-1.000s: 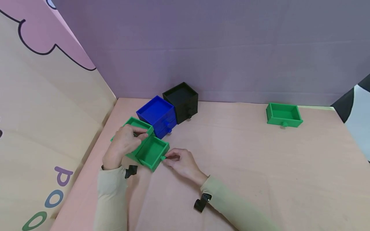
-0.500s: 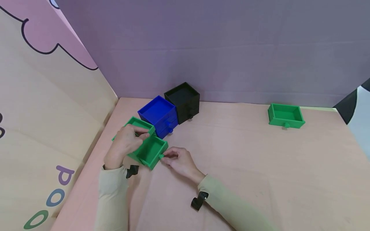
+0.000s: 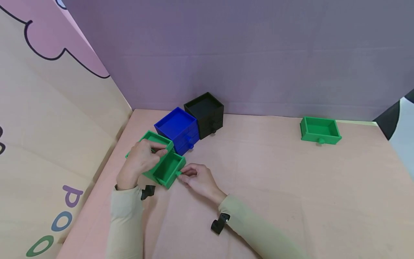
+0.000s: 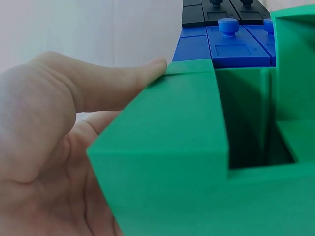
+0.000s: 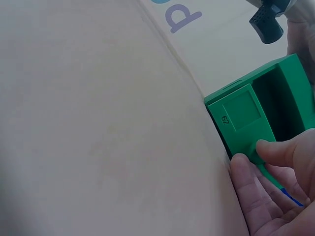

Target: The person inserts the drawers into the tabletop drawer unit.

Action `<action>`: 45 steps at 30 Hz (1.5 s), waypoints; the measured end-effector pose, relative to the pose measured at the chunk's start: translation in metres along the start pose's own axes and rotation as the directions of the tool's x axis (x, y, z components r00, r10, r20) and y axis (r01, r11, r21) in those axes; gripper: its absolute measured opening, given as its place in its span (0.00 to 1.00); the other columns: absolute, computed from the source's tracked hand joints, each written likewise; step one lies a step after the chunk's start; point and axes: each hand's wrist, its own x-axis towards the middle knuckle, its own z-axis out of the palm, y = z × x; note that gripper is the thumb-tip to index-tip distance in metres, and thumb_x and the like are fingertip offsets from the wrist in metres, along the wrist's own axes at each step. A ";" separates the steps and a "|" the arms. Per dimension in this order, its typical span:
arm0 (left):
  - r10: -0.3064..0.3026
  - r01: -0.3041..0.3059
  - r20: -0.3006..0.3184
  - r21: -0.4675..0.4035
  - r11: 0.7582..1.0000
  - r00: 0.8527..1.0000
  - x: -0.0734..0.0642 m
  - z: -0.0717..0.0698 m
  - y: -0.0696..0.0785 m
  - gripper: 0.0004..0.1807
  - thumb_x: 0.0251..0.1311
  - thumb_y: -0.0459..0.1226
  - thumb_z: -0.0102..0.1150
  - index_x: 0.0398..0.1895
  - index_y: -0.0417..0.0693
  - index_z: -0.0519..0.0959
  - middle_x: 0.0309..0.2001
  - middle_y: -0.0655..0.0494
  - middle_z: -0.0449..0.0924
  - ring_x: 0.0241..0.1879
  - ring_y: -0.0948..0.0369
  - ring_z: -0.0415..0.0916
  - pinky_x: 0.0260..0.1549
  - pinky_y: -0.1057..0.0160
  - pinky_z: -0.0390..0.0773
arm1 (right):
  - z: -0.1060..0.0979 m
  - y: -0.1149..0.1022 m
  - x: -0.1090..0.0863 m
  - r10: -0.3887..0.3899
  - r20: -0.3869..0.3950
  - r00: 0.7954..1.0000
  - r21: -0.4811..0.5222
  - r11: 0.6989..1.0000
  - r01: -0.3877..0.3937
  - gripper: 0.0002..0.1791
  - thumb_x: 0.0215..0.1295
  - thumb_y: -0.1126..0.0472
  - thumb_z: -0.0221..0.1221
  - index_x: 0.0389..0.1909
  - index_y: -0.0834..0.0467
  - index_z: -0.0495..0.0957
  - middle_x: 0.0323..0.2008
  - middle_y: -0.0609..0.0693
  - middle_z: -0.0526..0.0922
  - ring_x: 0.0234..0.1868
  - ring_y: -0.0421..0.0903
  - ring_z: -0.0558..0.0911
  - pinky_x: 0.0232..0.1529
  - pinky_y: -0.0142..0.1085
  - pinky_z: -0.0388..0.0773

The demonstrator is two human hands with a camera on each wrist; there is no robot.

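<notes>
At the left of the table stands a small green cabinet (image 3: 156, 137). My left hand (image 3: 137, 163) holds it from above. In the left wrist view, the thumb of my left hand (image 4: 54, 123) lies along the cabinet's edge (image 4: 162, 115). A green drawer (image 3: 169, 169) sits partly inside the cabinet's lower opening, its front sticking out. My right hand (image 3: 202, 182) pinches the knob on that drawer. Seen from the right wrist, thumb and fingers of my right hand (image 5: 280, 184) meet at the knob, and the drawer front (image 5: 241, 115) bears a small number.
A blue cabinet (image 3: 177, 124) stands right behind the green one, and a black cabinet (image 3: 205, 109) is beside it against the back wall. Another green drawer (image 3: 320, 129) lies apart at the far right of the table (image 3: 268, 172). A printed cloth wall (image 3: 48, 126) rises on the left.
My right hand has pushed the green drawer up and left, deeper into the cabinet. The left hand keeps its hold on the cabinet. The head view has shifted slightly.
</notes>
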 end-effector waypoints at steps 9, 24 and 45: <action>-0.005 0.005 -0.001 -0.002 1.000 1.000 0.000 -0.001 0.000 0.17 0.75 0.42 0.63 0.61 0.50 0.88 0.56 0.47 0.90 0.48 0.51 0.86 0.32 0.63 0.78 | 0.005 -0.003 0.007 0.005 0.005 1.000 0.000 1.000 -0.005 0.08 0.68 0.61 0.70 0.45 0.60 0.88 0.35 0.52 0.92 0.28 0.37 0.85 0.33 0.30 0.82; -0.002 0.002 0.004 0.013 1.000 1.000 0.000 0.000 0.002 0.17 0.75 0.43 0.63 0.61 0.51 0.88 0.50 0.47 0.91 0.40 0.53 0.85 0.27 0.62 0.75 | 0.012 -0.006 0.016 -0.002 0.009 1.000 0.031 1.000 0.002 0.08 0.68 0.62 0.70 0.44 0.62 0.88 0.37 0.56 0.92 0.28 0.37 0.85 0.32 0.28 0.82; -0.019 0.019 0.009 0.008 1.000 1.000 -0.002 0.002 0.004 0.17 0.75 0.42 0.63 0.62 0.50 0.87 0.19 0.54 0.79 0.17 0.62 0.64 0.20 0.64 0.64 | 0.020 -0.009 0.021 -0.019 -0.062 0.998 -0.096 0.995 0.013 0.07 0.67 0.58 0.72 0.40 0.57 0.89 0.36 0.50 0.91 0.37 0.40 0.86 0.42 0.34 0.83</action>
